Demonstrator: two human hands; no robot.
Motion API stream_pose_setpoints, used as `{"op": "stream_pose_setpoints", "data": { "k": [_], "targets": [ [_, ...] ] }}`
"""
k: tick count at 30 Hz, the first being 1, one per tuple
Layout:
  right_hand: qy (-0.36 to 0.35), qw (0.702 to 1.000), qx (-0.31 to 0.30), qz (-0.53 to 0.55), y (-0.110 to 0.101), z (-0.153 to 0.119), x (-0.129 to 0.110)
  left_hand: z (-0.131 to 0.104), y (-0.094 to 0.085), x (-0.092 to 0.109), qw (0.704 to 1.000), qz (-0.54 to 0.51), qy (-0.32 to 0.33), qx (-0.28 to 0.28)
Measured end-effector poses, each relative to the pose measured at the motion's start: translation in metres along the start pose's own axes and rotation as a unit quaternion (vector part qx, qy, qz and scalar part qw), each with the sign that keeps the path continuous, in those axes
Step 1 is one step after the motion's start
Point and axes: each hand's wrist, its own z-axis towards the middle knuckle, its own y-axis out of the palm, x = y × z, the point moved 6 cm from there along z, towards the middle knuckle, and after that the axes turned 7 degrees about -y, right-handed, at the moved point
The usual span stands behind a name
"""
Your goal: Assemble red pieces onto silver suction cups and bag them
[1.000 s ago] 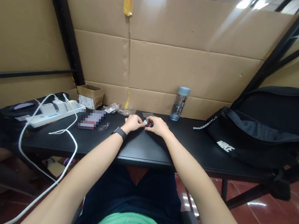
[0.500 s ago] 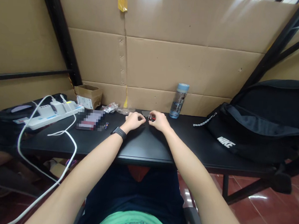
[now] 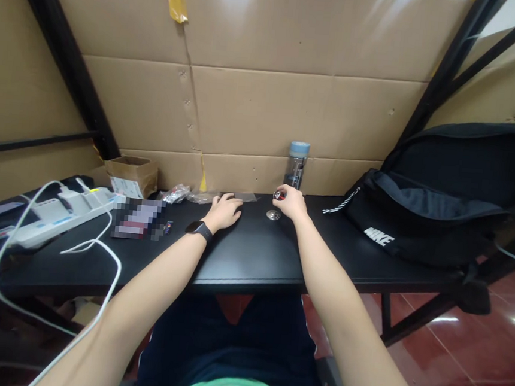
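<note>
Black, smooth and faintly glossy, the bench (image 3: 247, 252) carries a small shiny disc (image 3: 273, 215), round and metallic in look, lying flat just in front of the right hand (image 3: 293, 203). That hand's grip is closed, thumb and fingertips pinching a small rounded piece (image 3: 279, 195) with dark, silvery and red parts above the bench, near the disc; its finer detail is too small to tell. The left hand (image 3: 223, 213) has its grip released, fingers loosely spread and palm down at the bench, beside thin clear plastic film (image 3: 243, 197). A dark watch (image 3: 199, 230) with a flat face wraps the left wrist.

Behind the right hand stands an upright, see-through bottle (image 3: 296, 165) with a smooth pale-blue lid, against a creased brown cardboard wall (image 3: 265, 109). Crinkled, shiny plastic packaging (image 3: 177, 194) lies between the film and an open-topped cardboard box (image 3: 135, 176). Nearer the left end are a pixelated rectangular patch (image 3: 140, 217), a long white power strip (image 3: 66, 218) with blocky plugs, and a looping, smooth white cable (image 3: 118, 265). Soft black fabric forms the slumped backpack (image 3: 420, 231) at the right, its zip opening gaping.
</note>
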Motion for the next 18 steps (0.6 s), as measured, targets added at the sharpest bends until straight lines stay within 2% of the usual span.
{"op": "stream_pose_setpoints", "data": {
  "k": [4,10,14,18],
  "targets": [
    [-0.03,0.999,-0.003,0.032,0.002,0.002,-0.006,-0.009,-0.009,0.015,0.999,-0.012,0.036,0.007],
    [-0.068,0.995,-0.02,0.076,0.003,0.002,-0.013,-0.027,-0.008,0.045,0.991,-0.055,0.1,-0.075],
    [-0.077,0.992,-0.028,0.092,0.002,0.001,-0.016,-0.036,-0.01,0.061,0.978,-0.088,0.163,-0.099],
    [-0.084,0.989,-0.046,0.11,0.0,0.0,-0.02,-0.039,-0.013,0.063,0.978,-0.106,0.15,-0.097]
  ]
}}
